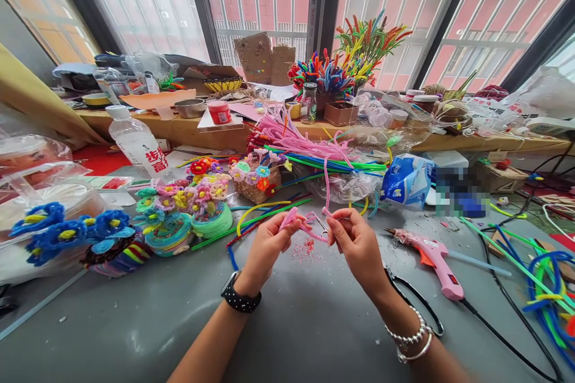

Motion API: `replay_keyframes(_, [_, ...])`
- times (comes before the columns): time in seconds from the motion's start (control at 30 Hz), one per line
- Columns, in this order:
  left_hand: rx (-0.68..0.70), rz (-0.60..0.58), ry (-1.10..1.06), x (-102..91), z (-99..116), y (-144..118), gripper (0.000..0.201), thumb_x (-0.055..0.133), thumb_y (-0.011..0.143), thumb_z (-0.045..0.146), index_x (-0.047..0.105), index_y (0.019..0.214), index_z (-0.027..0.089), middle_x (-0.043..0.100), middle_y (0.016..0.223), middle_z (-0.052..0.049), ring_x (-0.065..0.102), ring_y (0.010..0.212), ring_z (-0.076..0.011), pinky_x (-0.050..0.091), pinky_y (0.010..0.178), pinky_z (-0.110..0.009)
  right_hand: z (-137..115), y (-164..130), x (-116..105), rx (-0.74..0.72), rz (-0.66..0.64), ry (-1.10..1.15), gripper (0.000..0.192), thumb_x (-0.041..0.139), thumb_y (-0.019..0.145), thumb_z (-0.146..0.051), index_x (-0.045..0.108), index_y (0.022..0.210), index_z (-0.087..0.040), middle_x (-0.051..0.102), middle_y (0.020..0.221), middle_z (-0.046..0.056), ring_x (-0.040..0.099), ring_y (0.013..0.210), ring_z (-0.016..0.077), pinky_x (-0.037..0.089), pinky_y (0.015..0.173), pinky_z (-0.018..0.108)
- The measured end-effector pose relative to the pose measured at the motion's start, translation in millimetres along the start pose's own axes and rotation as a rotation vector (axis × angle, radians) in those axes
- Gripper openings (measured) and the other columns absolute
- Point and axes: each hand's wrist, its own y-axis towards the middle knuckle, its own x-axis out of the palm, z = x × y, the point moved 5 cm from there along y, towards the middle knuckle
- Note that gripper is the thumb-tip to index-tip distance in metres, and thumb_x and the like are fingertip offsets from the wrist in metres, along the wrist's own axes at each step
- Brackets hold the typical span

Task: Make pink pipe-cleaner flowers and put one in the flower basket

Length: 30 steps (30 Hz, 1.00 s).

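Over the middle of the grey table, my left hand (275, 238) pinches a folded part of a pink pipe cleaner (327, 179). My right hand (353, 234) grips the same pipe cleaner between thumb and fingertips. Part of it sags between the two hands, while another length sticks up above my right hand. Small scissors (320, 224) lie behind the hands, partly hidden by them. Red and pink fluff scraps (306, 248) are scattered on the table below. To the right rests a pink glue gun (433, 257), its nozzle toward my right hand.
Pipe-cleaner flower pots (168, 230) stand at left beside a water bottle (137, 140). A pile of pink pipe cleaners (299, 134) lies behind the hands, near a blue tissue pack (408, 181). Black cable (507, 344) and loose pipe cleaners (545, 281) spread along the right.
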Motion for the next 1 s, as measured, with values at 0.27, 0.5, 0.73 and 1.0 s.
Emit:
replay_keyframes(0.27, [0.030,0.006,0.167,1.1,4.4,-1.5,0.018,0.061,0.067,0.034,0.064,0.066,0.017,0.053,0.062,0.002,0.036,0.047,-0.0056,0.026,0.046,-0.020,-9.5,-1.9,0.9,-0.108,-0.035,-0.310,0.016,0.046,0.081,-0.033,0.051,0.076,-0.018,0.050,0.056,-0.003,0.042,0.047,0.0082,0.033,0.045,0.019])
replay_keyframes(0.5, [-0.042,-0.126,0.101,11.2,2.4,-3.1,0.021,0.054,0.072,0.035,0.059,0.074,0.014,0.050,0.059,0.003,0.025,0.043,-0.0037,0.017,0.041,-0.020,-12.6,-8.2,11.2,-0.195,-0.100,-0.471,0.019,0.046,0.081,-0.030,0.052,0.069,-0.018,0.052,0.056,-0.002,0.041,0.047,0.0081,0.031,0.046,0.020])
replay_keyframes(0.73, [-0.051,-0.222,0.124,17.6,4.3,-5.3,0.024,0.050,0.075,0.036,0.055,0.069,0.013,0.051,0.061,0.002,0.027,0.043,-0.0032,0.019,0.040,-0.018,-11.6,-13.2,13.6,-0.196,-0.068,-0.449,0.017,0.045,0.083,-0.027,0.051,0.071,-0.017,0.055,0.058,-0.002,0.044,0.047,0.0074,0.033,0.047,0.019])
replay_keyframes(1.0, [-0.048,-0.201,0.194,17.9,4.3,-5.1,0.031,0.049,0.075,0.040,0.056,0.061,0.013,0.047,0.052,0.002,0.026,0.042,-0.0039,0.019,0.039,-0.019,-12.4,-12.4,13.4,-0.249,-0.063,-0.515,0.017,0.047,0.082,-0.025,0.054,0.069,-0.017,0.056,0.058,-0.002,0.045,0.047,0.0077,0.032,0.047,0.019])
